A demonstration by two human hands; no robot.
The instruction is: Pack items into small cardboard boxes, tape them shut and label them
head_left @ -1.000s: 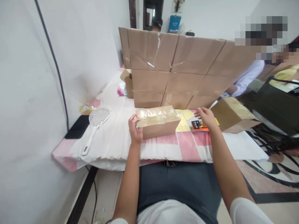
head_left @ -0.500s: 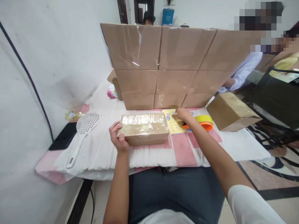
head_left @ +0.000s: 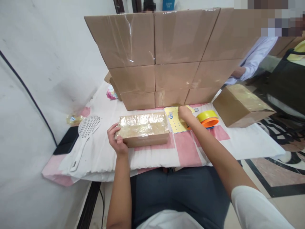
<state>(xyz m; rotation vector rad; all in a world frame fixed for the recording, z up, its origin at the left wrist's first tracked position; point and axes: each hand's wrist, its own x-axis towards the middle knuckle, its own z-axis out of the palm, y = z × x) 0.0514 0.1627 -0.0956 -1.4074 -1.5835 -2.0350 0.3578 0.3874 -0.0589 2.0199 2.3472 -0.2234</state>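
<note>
A small cardboard box [head_left: 144, 127], its top covered in shiny clear tape, lies on the cloth in front of me. My left hand [head_left: 116, 140] grips its left end, with the thumb on the near side and the fingers at the far side. Just right of the box is a yellow dotted sheet [head_left: 176, 125]. Over that sheet is my right hand [head_left: 185, 114], with its fingers curled down; whatever they hold is hidden under the hand. Yellow and orange rings [head_left: 207, 117], which look like tape rolls, sit beside my right forearm.
A wall of stacked cardboard boxes [head_left: 177, 60] rises behind the work area. Another taped box [head_left: 243, 105] stands at right. On the left lie a white skimmer [head_left: 89, 127] and a black phone-like slab [head_left: 66, 140]. A person's sleeve [head_left: 254, 63] shows beyond the boxes at right.
The camera view has shifted slightly, tilting down. My right hand has curled more closely over the yellow sheet. My left hand keeps its hold on the box.
</note>
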